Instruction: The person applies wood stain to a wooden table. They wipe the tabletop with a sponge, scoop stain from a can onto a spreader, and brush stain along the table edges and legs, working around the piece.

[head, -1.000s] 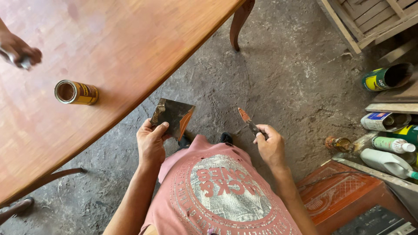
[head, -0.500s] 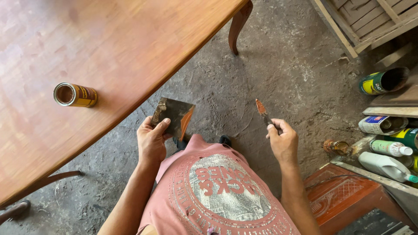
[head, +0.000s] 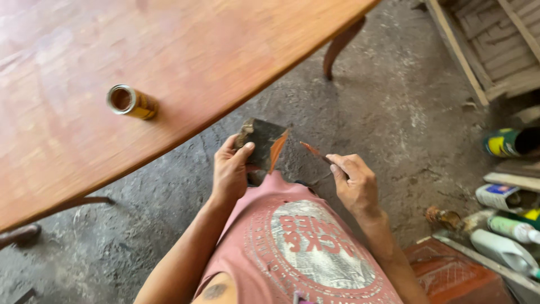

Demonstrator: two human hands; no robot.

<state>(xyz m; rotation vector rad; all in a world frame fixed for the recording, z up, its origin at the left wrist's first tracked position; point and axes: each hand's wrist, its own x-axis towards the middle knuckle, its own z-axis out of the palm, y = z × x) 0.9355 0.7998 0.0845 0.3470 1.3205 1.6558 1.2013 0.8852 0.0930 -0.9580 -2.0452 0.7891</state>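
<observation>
My left hand point(head: 229, 171) grips a dark square scraper blade point(head: 264, 139) with an orange-brown smear along its right edge. My right hand point(head: 354, 183) holds a small narrow putty knife point(head: 313, 151), its rust-coloured tip pointing left toward the smeared edge, a short gap away. Both are held over the grey concrete floor in front of my pink printed shirt point(head: 306, 247). An open small tin can point(head: 131, 102) stands on the reddish-brown wooden table point(head: 185, 50) to the upper left.
The table's curved edge runs diagonally above my hands, with a leg point(head: 341, 44) at the far side. Bottles and cans point(head: 509, 214) crowd the right edge beside an orange carved box point(head: 455, 276). A wooden slatted frame point(head: 489, 39) sits at top right.
My right hand has moved left, bringing the small knife close to the scraper's smeared edge. Another person's hand at the table's far left is gone from view.
</observation>
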